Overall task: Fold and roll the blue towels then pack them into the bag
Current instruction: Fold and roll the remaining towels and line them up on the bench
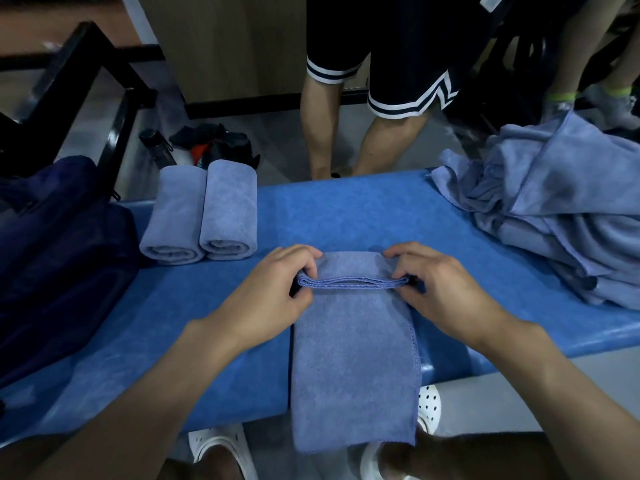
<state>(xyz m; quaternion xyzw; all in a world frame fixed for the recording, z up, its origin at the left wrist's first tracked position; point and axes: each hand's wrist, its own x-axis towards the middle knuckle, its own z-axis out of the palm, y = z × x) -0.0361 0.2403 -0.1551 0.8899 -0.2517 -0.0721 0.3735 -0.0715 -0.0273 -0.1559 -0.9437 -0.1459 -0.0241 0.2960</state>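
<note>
A folded blue towel [353, 358] lies as a long strip across the blue bench [363, 216], its near end hanging over the front edge. Its far end is turned over into a first flat roll. My left hand [277, 289] pinches the left end of that roll and my right hand [436, 285] pinches the right end. Two rolled blue towels [201, 216] lie side by side at the bench's far left. A dark navy bag [59, 244] sits at the left end. A heap of loose blue towels [561, 209] is piled at the right.
A person in dark shorts [381, 57] stands just beyond the bench. A dark bottle [156, 147] and other items lie on the floor past the rolls. A black metal frame [104, 84] stands at back left. My white shoes [221, 448] show below the bench.
</note>
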